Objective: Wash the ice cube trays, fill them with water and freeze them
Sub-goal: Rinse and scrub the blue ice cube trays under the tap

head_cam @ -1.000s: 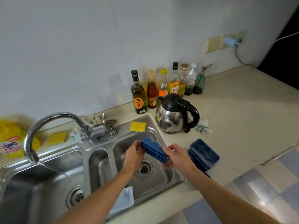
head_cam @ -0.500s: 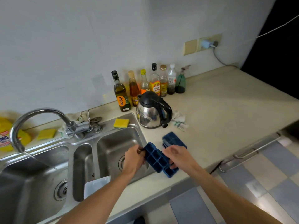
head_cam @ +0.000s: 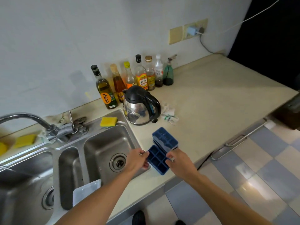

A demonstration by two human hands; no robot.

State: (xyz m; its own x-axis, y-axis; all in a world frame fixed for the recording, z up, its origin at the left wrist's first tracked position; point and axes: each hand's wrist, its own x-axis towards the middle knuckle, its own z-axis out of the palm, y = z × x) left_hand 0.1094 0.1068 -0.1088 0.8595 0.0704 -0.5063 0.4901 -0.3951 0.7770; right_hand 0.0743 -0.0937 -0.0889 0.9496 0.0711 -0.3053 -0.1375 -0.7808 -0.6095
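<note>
**While gripped at both sides, one tray is at the counter edge beside the stack**

Since the blue ice cube tray is held level, cavities up, over the counter just right of the sink, the step is judged to be setting it down against the stacked trays. Left hand pinches one side and right hand curls over the other. Contact with the surface cannot be confirmed. The tray is dark blue with cells in two rows; any water in them is not discernible. Next move calls for a square, level release.

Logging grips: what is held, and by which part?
The left hand and right hand pinch the blue ice cube tray by its opposite side edges.
</note>
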